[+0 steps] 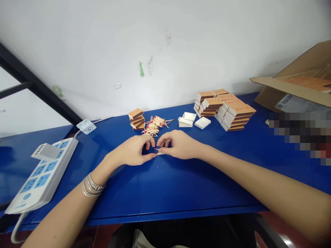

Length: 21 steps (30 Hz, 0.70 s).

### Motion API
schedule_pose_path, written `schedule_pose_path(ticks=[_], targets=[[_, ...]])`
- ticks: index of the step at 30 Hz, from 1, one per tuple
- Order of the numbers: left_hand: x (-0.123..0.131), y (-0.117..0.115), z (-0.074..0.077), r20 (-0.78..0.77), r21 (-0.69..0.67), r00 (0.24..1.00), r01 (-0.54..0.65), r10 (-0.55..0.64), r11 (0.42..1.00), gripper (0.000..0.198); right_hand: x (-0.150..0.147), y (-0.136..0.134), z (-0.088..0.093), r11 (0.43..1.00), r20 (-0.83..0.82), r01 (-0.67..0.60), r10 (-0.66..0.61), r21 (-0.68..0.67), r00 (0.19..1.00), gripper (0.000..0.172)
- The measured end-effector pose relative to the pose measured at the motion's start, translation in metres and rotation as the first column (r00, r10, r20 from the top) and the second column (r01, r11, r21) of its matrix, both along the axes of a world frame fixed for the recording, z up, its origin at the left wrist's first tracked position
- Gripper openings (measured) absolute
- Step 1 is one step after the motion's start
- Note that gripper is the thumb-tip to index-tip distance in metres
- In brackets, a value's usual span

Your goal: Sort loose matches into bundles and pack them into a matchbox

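My left hand (136, 150) is over the blue table, its thumb and curled fingers apart. Its thumb tip is at the red heads of a few matches (160, 154), and nothing shows held in its grasp. Facing it, my right hand (178, 144) has its fingers bent in, with the matches under and beside its thumb; part of them is hidden by the hand. Just behind both hands lies a loose pile of red-tipped matches (155, 125). Behind my right hand are white matchbox trays (187, 119), and a white tray (202, 123) beside them.
A small stack of matchboxes (137, 119) stands left of the pile. Larger matchbox stacks (232, 110) are at the back right, near an open cardboard box (292, 86). At left lies a power strip (43, 172) with its cable. The wall (165, 51) bounds the blue table (144, 193).
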<state>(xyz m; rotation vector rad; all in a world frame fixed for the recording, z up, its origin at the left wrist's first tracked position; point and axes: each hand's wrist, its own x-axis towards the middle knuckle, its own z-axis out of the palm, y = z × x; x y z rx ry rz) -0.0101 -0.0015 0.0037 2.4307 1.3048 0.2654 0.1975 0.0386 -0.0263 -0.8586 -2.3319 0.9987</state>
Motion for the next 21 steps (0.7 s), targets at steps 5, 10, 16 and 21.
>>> schedule_pose_path(ticks=[5,10,16,21], targets=[[0.007,-0.001,-0.002,-0.007,0.037,1.0,0.001,-0.001,0.999,0.022,0.007,0.005,0.003,1.0,0.069,-0.007,0.009,-0.031,0.998,0.024],[0.008,0.0,-0.007,0.013,0.054,1.0,0.017,-0.018,0.998,0.019,0.002,0.001,-0.001,1.0,0.02,0.006,-0.006,0.024,1.0,0.024],[0.01,-0.002,-0.009,0.027,0.055,1.0,0.011,-0.013,0.998,0.016,0.012,0.01,0.0,0.995,0.065,-0.083,0.087,-0.063,0.994,0.018],[0.007,-0.001,-0.007,0.022,0.071,0.999,0.036,-0.038,0.997,0.014,0.011,0.009,-0.002,0.996,0.079,-0.069,0.073,-0.053,0.994,0.015]])
